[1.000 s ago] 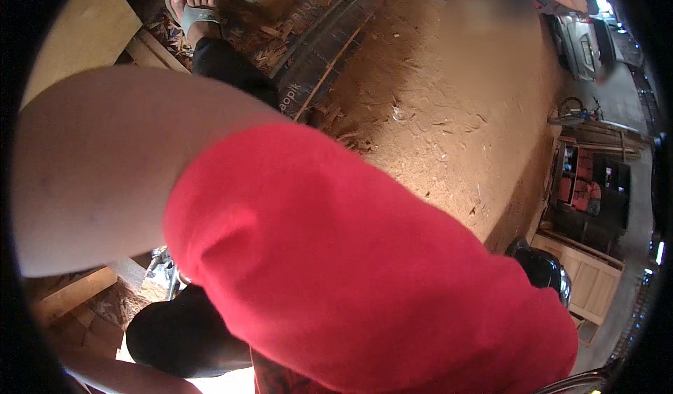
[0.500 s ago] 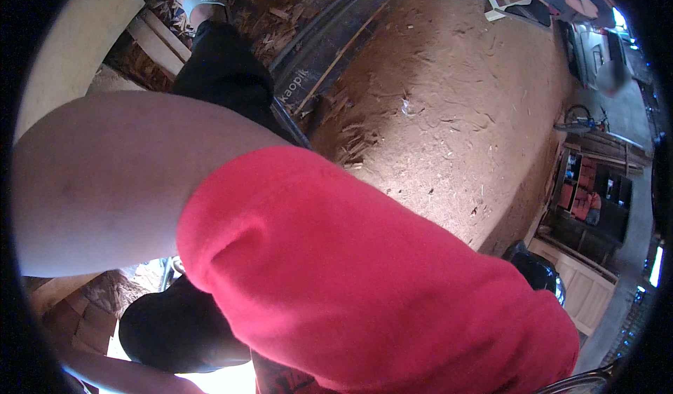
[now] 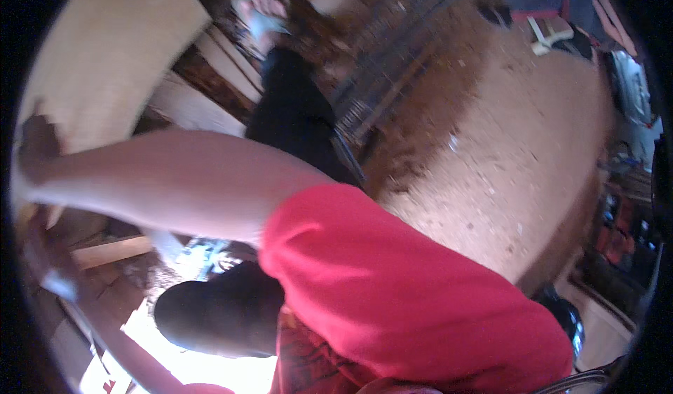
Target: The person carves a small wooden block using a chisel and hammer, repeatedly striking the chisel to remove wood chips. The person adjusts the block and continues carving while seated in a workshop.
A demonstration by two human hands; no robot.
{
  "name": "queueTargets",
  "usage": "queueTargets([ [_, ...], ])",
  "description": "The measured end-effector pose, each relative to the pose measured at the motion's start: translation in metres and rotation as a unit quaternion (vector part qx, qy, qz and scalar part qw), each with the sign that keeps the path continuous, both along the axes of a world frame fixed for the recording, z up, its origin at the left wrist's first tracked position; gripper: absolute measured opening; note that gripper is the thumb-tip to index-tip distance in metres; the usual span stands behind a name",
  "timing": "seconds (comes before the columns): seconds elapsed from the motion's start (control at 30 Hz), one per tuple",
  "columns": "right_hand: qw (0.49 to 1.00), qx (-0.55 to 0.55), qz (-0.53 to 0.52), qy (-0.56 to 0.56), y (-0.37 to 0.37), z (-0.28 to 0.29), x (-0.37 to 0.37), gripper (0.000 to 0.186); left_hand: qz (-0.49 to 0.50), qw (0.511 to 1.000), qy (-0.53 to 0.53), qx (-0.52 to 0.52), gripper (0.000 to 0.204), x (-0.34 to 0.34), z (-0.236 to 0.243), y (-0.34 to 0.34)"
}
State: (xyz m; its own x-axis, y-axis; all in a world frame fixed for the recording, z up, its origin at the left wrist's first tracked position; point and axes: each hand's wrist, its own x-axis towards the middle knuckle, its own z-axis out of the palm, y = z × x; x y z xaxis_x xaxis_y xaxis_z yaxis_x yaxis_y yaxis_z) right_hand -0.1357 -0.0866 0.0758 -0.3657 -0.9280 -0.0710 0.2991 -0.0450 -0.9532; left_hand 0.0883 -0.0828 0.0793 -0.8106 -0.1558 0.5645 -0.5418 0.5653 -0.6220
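Note:
My right arm, in a red sleeve, reaches across to the far left. My right hand (image 3: 41, 145) is dark and smeared at the picture's rim, against the lower part of a large pale wooden board (image 3: 119, 50). Whether it grips the board or only touches it, I cannot tell. My left forearm rises along the lower left edge toward the same spot. Around its end, my left hand (image 3: 38, 236) is barely made out, its fingers lost in blur and shadow. A short light wooden strip (image 3: 112, 252) lies just right of it.
My foot in a light sandal (image 3: 266, 24) stands beyond the board, among wood scraps. A dark sheet-like strip (image 3: 392, 64) crosses the floor of brown sawdust (image 3: 519, 162). At the upper right sits another person (image 3: 543, 5). Strong light glares at lower left.
The view has swung, so the board, foot and floor sit further right and lower. My right arm has stretched out leftward, and its hand has come into view at the board.

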Motion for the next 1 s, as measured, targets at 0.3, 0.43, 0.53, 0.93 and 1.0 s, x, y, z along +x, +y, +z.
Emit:
queueTargets([
  [0.3,0.990,0.133,0.006,0.048,0.050,-0.034,-0.049,0.085,-0.030,0.969,-0.218,0.109,0.040,-0.058,0.005,0.042],
  [0.43,0.987,0.119,0.080,-0.075,0.043,-0.046,-0.055,0.077,-0.085,0.948,-0.281,0.121,0.027,-0.089,0.043,0.053],
  [0.53,0.974,0.110,0.130,-0.151,0.044,-0.050,-0.059,0.045,-0.147,0.937,-0.292,0.125,0.026,-0.097,0.058,0.057],
  [0.93,0.989,0.071,-0.035,-0.129,0.064,-0.016,-0.074,0.070,-0.093,0.972,-0.179,0.121,0.023,-0.124,0.053,0.052],
  [1.0,0.983,0.078,-0.065,-0.155,0.062,-0.015,-0.075,0.071,-0.072,0.975,-0.170,0.126,0.018,-0.131,0.053,0.049],
])
